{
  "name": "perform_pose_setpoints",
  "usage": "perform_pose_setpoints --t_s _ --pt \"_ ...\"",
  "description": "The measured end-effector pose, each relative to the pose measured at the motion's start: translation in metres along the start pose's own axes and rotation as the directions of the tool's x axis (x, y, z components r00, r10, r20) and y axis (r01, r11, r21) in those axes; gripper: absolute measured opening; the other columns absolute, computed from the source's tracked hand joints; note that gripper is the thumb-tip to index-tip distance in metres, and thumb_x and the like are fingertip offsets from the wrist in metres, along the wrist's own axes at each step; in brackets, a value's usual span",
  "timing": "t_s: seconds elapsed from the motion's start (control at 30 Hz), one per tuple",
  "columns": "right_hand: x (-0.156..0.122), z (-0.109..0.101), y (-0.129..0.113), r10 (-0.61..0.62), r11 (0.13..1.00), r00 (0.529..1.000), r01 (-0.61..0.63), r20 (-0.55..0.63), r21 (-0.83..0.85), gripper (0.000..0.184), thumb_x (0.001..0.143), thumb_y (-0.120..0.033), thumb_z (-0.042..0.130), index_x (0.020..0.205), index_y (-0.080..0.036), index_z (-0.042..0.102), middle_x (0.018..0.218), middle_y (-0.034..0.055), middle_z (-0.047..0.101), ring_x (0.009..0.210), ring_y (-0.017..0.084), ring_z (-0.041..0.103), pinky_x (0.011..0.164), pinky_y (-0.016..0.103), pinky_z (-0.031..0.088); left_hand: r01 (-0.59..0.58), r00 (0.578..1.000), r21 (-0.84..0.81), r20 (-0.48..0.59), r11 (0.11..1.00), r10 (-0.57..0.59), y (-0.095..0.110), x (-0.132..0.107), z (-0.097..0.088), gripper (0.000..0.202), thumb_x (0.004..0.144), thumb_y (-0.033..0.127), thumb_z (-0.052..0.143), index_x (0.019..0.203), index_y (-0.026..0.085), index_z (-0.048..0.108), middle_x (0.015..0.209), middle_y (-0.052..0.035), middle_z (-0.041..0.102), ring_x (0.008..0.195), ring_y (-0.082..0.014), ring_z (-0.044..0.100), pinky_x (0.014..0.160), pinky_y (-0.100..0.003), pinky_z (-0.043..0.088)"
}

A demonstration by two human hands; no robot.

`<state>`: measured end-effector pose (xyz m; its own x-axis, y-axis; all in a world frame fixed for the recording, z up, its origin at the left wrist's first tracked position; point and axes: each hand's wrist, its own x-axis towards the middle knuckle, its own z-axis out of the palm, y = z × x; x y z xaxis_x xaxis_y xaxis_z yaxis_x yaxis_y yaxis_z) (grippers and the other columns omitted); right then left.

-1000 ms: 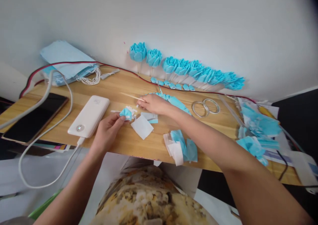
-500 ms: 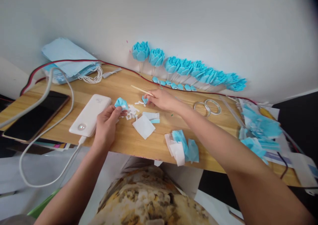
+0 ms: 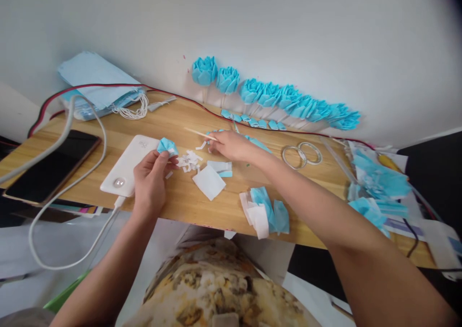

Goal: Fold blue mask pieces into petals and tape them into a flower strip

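My left hand (image 3: 150, 173) is closed, pinching a small folded piece of blue mask fabric (image 3: 167, 146) beside the white power bank. My right hand (image 3: 227, 145) reaches over the middle of the table with a thin wooden stick (image 3: 199, 133) in its grip, the stick pointing left. Bits of blue fabric show around its fingertips; whether the fingers also pinch them I cannot tell. Behind the right wrist lies a blue strip (image 3: 258, 143). Between the hands are small white scraps (image 3: 189, 160), with a white square (image 3: 209, 182) just nearer to me.
Blue fabric roses (image 3: 204, 71) on sticks lean along the wall, with small folded blue pieces (image 3: 253, 122) before them. A mask stack (image 3: 97, 79), phone (image 3: 50, 166), cabled power bank (image 3: 124, 170), tape rolls (image 3: 309, 153) and fabric pieces (image 3: 265, 211) also lie on the table.
My left hand has shifted slightly left with the blue fabric piece. My right hand has moved a little left with the stick, and a blue strip now shows behind its wrist.
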<state>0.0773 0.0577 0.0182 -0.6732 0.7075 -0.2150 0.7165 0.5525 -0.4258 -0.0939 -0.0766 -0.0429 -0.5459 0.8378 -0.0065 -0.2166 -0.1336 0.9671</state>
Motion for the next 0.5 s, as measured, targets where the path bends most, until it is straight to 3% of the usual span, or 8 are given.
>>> perform_pose_setpoints --t_s 0.13,0.27,0.37,0.5 --pt "0.005 0.003 -0.007 -0.080 0.995 0.997 0.079 0.003 0.064 0.029 0.100 -0.024 0.046 0.121 -0.023 0.067 0.110 0.0039 0.076 0.100 0.018 0.069 0.081 0.024 0.046 -0.010 0.999 0.025 -0.052 1.000 0.011 -0.002 -0.006 -0.009 0.022 0.083 0.037 0.069 0.072 0.019 0.064 0.073 0.0001 0.066 0.071 -0.0129 0.062 0.074 -0.024 0.050" --pt "0.008 -0.002 -0.003 -0.039 0.997 0.998 0.042 -0.046 0.062 0.033 0.101 -0.022 0.043 0.124 -0.021 0.066 0.109 0.0050 0.077 0.094 0.018 0.070 0.081 0.025 0.047 -0.048 0.996 0.114 -0.073 0.992 0.057 -0.002 -0.015 -0.013 0.022 0.086 0.037 0.066 0.073 0.019 0.067 0.079 -0.0010 0.068 0.081 -0.0143 0.063 0.083 -0.024 0.048" --pt "0.009 -0.001 -0.004 0.007 1.000 0.999 -0.008 -0.040 -0.014 0.032 0.100 -0.021 0.044 0.122 -0.020 0.067 0.109 0.0068 0.076 0.097 0.020 0.069 0.079 0.026 0.046 -0.008 0.995 0.141 -0.093 0.990 0.021 0.001 -0.018 -0.004 0.022 0.087 0.037 0.064 0.075 0.019 0.068 0.080 -0.0015 0.069 0.081 -0.0153 0.062 0.083 -0.025 0.047" --pt "0.010 0.001 -0.012 -0.059 0.997 0.997 0.061 -0.049 0.051 0.033 0.101 -0.022 0.043 0.126 -0.020 0.065 0.113 0.0061 0.076 0.100 0.018 0.069 0.083 0.024 0.047 0.058 0.996 -0.018 -0.067 0.998 -0.059 0.006 -0.010 0.012 0.020 0.085 0.037 0.064 0.076 0.019 0.064 0.078 -0.0018 0.069 0.082 -0.0164 0.064 0.079 -0.026 0.048"
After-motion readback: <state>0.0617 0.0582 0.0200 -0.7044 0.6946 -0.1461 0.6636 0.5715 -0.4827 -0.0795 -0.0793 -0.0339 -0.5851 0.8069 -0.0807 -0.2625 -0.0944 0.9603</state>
